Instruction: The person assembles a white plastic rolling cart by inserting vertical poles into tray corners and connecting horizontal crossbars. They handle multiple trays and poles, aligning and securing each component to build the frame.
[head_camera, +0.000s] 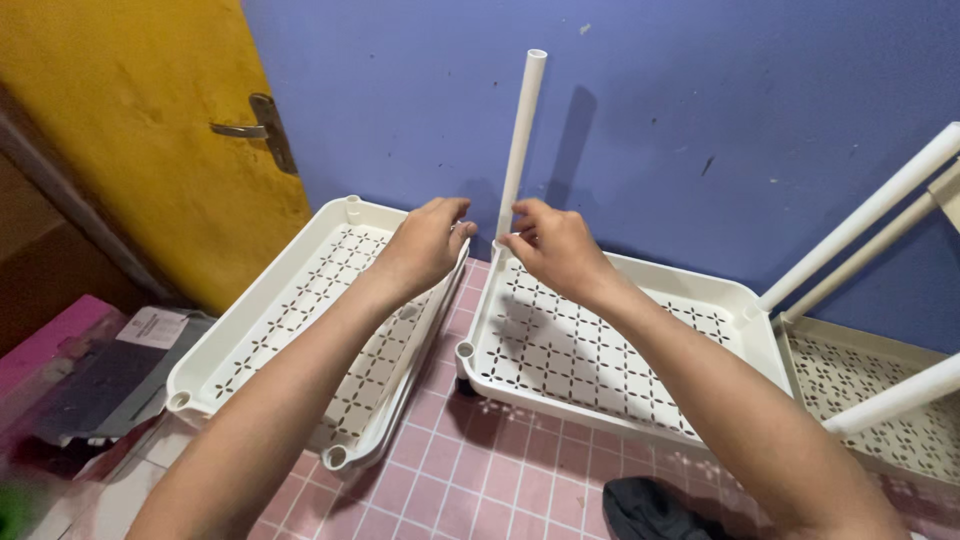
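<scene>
White plastic pole (521, 140) stands upright in shelf tray (600, 345) corner socket; right hand (555, 245) pinches its base, left hand (425, 243) curled beside, grip unclear

A yellow door (120, 120) with a metal lever handle (255, 128) is seen at the upper left, set beside a blue-violet wall (700, 100) marked with small scuffs. The floor (480, 480) is covered in pink square tiles. A third perforated tray (870, 390), fitted with several white tubes (860, 215), is partly shown at the right edge. A dark cloth (650, 510) is laid on the tiles at the bottom. A pink box (45, 345) and dark packets with a white label (155, 325) are stacked at the left.
</scene>
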